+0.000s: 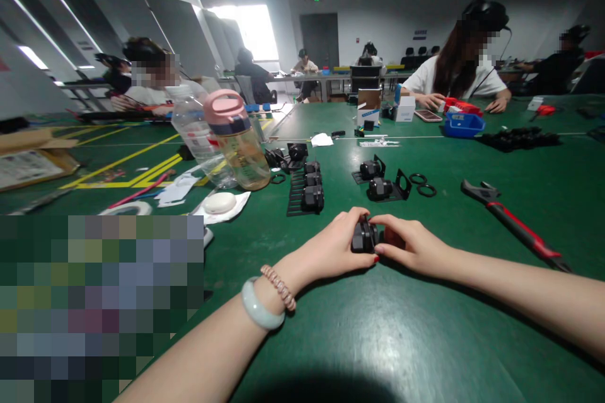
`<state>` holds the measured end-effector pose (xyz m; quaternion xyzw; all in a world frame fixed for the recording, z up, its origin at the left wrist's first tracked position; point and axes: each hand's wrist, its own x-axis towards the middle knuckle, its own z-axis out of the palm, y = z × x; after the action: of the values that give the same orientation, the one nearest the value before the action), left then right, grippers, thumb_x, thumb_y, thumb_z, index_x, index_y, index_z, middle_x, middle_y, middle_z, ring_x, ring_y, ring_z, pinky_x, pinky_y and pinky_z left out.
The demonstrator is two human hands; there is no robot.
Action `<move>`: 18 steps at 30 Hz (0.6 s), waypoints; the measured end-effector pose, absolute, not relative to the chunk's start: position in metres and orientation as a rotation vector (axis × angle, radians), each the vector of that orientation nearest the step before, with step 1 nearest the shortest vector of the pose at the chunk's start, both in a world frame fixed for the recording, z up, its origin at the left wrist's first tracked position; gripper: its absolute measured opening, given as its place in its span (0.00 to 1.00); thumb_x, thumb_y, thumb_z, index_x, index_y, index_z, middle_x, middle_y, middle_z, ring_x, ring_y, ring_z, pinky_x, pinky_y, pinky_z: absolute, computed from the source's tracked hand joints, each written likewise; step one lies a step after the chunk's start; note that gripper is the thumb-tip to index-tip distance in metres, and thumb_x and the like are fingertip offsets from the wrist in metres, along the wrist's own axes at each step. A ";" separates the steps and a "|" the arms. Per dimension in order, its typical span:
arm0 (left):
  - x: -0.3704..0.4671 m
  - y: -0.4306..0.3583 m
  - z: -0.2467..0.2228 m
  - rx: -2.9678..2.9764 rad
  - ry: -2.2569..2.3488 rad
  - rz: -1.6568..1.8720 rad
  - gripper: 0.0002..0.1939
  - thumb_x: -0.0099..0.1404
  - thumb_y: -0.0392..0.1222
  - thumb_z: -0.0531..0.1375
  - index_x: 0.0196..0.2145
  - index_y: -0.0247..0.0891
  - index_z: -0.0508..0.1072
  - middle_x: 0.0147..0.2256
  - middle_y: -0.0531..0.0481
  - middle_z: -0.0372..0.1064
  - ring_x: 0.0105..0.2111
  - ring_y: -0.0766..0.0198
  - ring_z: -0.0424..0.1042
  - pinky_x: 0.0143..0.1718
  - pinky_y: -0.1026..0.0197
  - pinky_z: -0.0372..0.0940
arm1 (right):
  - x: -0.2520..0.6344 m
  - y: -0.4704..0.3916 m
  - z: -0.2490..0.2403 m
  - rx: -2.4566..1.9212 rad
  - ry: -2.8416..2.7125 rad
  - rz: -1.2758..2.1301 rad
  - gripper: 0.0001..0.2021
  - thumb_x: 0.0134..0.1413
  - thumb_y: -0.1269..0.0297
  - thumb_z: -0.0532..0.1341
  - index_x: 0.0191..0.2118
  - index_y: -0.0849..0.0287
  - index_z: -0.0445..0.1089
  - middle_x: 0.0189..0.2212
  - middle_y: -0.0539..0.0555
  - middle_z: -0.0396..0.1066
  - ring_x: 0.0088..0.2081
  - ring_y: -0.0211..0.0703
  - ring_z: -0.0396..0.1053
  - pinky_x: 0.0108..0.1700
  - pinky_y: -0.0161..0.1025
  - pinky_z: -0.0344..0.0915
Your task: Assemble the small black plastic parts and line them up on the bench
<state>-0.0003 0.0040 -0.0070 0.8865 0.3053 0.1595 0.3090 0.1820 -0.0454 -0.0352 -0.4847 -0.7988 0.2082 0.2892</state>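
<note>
The green surface (pixel 416 340) is the biggest thing in view, its lower left corner hidden behind a block of coarse pixelation. Across it on the right sits a co-worker in a white top (pixel 449 79), lower body hidden by the far edge. A cardboard box (pixel 40 154) is cut off by the left edge of the view. An adjustable wrench (pixel 517 223) with red-and-black grips lies slantwise at the right, head up and to the left, its handle end near the right forearm. A pink-lidded bottle (pixel 242 151), tilted in the view, partly covers a clear plastic bottle (pixel 189 126) behind it. The hands meet over the near middle of the surface: the left hand (pixel 340 242), below a pale bangle and a beaded bracelet, curls thumb and fingers around a black faceted fitting (pixel 362 238), while the right hand (pixel 413 242) pinches at its right end, the gap between thumb and fingertips small. Beyond them stands a black slotted bracket (pixel 297 198) with similar fittings in a row. The held fitting's long axis seems to run left to right, its narrower end toward the right hand, but fingers cover both ends and I cannot be sure. Smallest are two black rings (pixel 426 190), lying just beside other bracketed fittings (pixel 380 187).
</note>
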 end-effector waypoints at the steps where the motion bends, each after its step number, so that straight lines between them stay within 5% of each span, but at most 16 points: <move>1: 0.000 0.004 -0.007 2.335 0.806 0.423 0.30 0.48 0.44 0.60 0.48 0.39 0.57 0.40 0.47 0.60 0.39 0.58 0.62 0.41 0.55 0.60 | 0.182 -0.045 -0.035 -1.296 -2.131 0.561 0.18 0.50 0.62 0.56 0.48 0.57 0.57 0.23 0.47 0.63 0.24 0.35 0.60 0.27 0.31 0.54; 18: -0.001 0.005 -0.008 2.359 0.811 0.415 0.31 0.47 0.46 0.60 0.49 0.39 0.56 0.41 0.46 0.60 0.40 0.58 0.62 0.42 0.55 0.59 | 0.182 -0.043 -0.033 -1.266 -2.100 0.567 0.15 0.53 0.62 0.52 0.47 0.58 0.60 0.36 0.54 0.69 0.35 0.40 0.66 0.36 0.35 0.60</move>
<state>-0.0006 0.0051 -0.0078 0.8895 0.3056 0.1563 0.3016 0.1816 -0.0434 -0.0332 -0.4788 -0.7939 0.2145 0.3074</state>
